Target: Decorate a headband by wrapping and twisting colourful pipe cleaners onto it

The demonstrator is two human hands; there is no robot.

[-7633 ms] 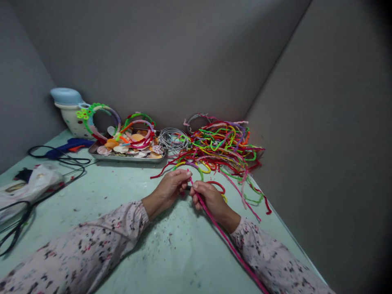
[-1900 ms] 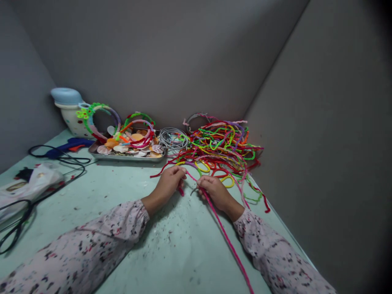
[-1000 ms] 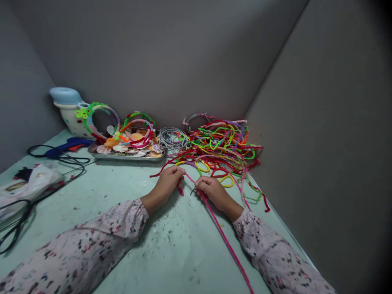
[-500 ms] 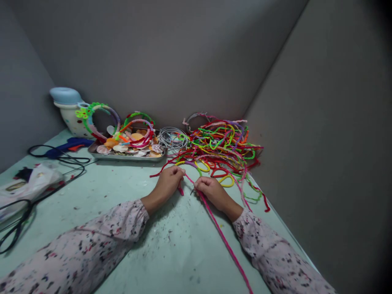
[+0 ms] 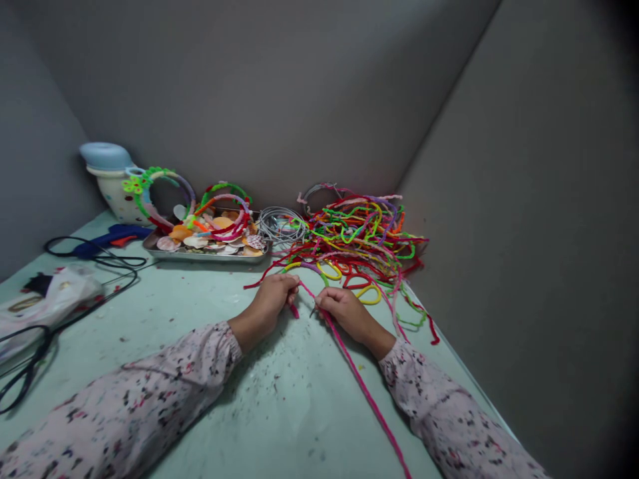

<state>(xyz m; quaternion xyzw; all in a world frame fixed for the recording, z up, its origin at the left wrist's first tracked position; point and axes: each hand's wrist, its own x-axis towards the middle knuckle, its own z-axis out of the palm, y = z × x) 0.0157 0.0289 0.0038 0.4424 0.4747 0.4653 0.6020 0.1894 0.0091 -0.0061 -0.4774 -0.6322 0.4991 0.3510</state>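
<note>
My left hand (image 5: 270, 301) and my right hand (image 5: 341, 307) rest close together on the pale green table (image 5: 239, 392), both closed in a pinch on a long pink fuzzy wire (image 5: 363, 389). The wire runs from between my fingertips back toward me along my right forearm. A short dark red end sticks out below my left fingers. Just beyond my hands lies a tangled pile of coloured fuzzy wires (image 5: 357, 239).
A metal tray (image 5: 204, 254) with shells and wrapped hoops stands at the back left, next to a coil of bare wire (image 5: 282, 226). A blue glue gun (image 5: 112, 236), a white pot with a blue lid (image 5: 110, 176), a plastic bag (image 5: 47, 303) and black scissors (image 5: 22, 379) lie on the left. Grey walls close in behind and right.
My hands have moved slightly further from me toward the pile, and the pink wire's trailing end has shifted left. Over the last second almost nothing has moved.
</note>
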